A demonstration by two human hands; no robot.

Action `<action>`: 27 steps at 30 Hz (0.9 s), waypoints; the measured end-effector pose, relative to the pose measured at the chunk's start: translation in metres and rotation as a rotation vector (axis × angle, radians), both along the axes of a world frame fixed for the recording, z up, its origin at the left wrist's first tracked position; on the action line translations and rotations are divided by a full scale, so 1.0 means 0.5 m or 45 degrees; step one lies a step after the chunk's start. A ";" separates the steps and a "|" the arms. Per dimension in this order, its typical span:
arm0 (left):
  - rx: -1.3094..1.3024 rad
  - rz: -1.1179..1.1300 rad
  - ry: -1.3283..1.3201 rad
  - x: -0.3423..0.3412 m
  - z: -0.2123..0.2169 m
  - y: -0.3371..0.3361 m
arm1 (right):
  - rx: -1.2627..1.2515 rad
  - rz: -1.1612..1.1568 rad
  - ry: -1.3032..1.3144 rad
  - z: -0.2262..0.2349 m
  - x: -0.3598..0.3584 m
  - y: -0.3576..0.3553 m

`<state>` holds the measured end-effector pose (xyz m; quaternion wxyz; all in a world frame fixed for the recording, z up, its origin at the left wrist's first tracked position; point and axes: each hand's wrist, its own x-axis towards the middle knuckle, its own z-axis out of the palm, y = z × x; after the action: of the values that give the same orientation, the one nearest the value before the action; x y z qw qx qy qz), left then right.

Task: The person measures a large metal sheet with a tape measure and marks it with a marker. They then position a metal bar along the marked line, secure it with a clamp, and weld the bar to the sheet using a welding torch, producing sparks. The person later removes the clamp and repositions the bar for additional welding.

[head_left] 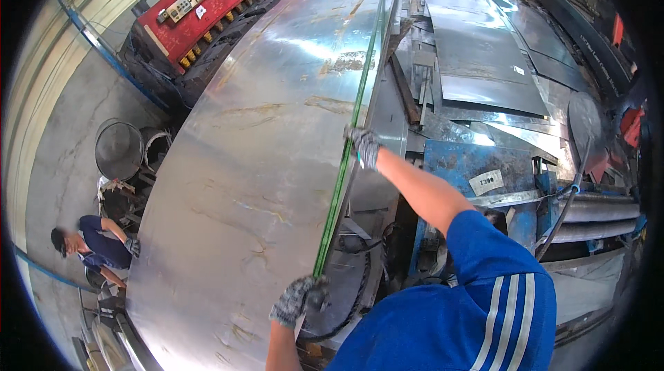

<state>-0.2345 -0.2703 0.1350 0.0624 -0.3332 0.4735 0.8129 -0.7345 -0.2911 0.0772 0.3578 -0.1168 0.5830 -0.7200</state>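
A long, narrow green strip (337, 195) runs along the right edge of a large metal sheet (207, 233), from near me to the far end. My left hand (301, 298), in a grey knitted glove, closes round the strip's near end by the sheet's edge. Farther along, my right hand (363, 147), gloved alike, reaches across from the right. Its fingers are curled over the strip. A small teal spot shows at the right palm; what it is I cannot make out.
Another person (104, 246) in dark clothes stands at the sheet's left edge. A red machine (221, 1) stands far left, near a round bin (119, 150). More metal sheets (477, 60) lie right, behind a blue metal table (449, 160). A black cable (360, 295) loops below the sheet's right edge.
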 end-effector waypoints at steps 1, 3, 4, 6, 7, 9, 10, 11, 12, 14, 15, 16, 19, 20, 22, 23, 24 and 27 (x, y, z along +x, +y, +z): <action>0.036 -0.033 0.002 0.018 0.004 0.004 | -0.074 -0.121 -0.118 0.006 -0.067 -0.001; 0.311 0.064 -0.038 0.085 -0.011 0.021 | 0.054 -0.070 -0.091 0.049 -0.067 -0.016; 0.326 0.125 -0.077 0.090 -0.015 0.026 | 0.120 -0.058 -0.072 0.074 -0.061 -0.008; 0.300 0.150 -0.122 0.054 -0.005 0.028 | 0.160 0.031 -0.029 0.051 -0.058 0.000; 0.260 0.127 -0.129 0.022 0.005 0.023 | 0.197 0.057 -0.033 0.044 -0.034 0.012; 0.341 0.105 -0.034 0.004 -0.045 -0.007 | 0.298 0.102 -0.090 0.049 0.046 0.039; 0.337 0.158 -0.055 -0.011 -0.052 -0.012 | 0.375 0.111 -0.141 0.057 0.098 0.064; 0.331 0.192 -0.078 -0.055 -0.045 -0.021 | 0.362 0.194 -0.096 0.056 0.121 0.097; 0.322 0.218 -0.097 -0.099 -0.040 -0.032 | 0.347 0.270 -0.048 0.051 0.135 0.126; 0.447 0.135 -0.023 -0.190 -0.053 -0.076 | 0.299 0.194 -0.065 -0.020 0.132 0.153; 0.520 0.136 0.006 -0.210 -0.065 -0.096 | 0.291 0.208 -0.055 -0.026 0.157 0.169; 0.487 0.109 0.013 -0.240 -0.061 -0.108 | 0.234 0.202 -0.151 -0.033 0.165 0.184; 0.327 0.027 0.039 -0.316 -0.056 -0.146 | 0.147 0.179 -0.156 -0.052 0.191 0.233; 0.256 0.019 0.022 -0.329 -0.055 -0.159 | 0.205 0.202 0.163 -0.091 0.191 0.246; 0.126 -0.027 -0.009 -0.401 -0.020 -0.152 | 0.282 0.214 0.239 -0.120 0.170 0.279; 0.062 0.009 -0.049 -0.399 -0.005 -0.149 | 0.297 0.245 -0.015 -0.074 0.186 0.280; 0.102 0.042 -0.045 -0.392 -0.014 -0.157 | 0.328 0.251 -0.255 -0.009 0.205 0.286; 0.026 -0.067 0.033 -0.436 -0.005 -0.176 | 0.388 0.286 0.652 -0.051 0.212 0.308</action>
<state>-0.4525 -0.3583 0.1323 0.0812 -0.3094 0.4747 0.8199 -0.6286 -0.1372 0.0514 0.2901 -0.3029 0.7388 -0.5276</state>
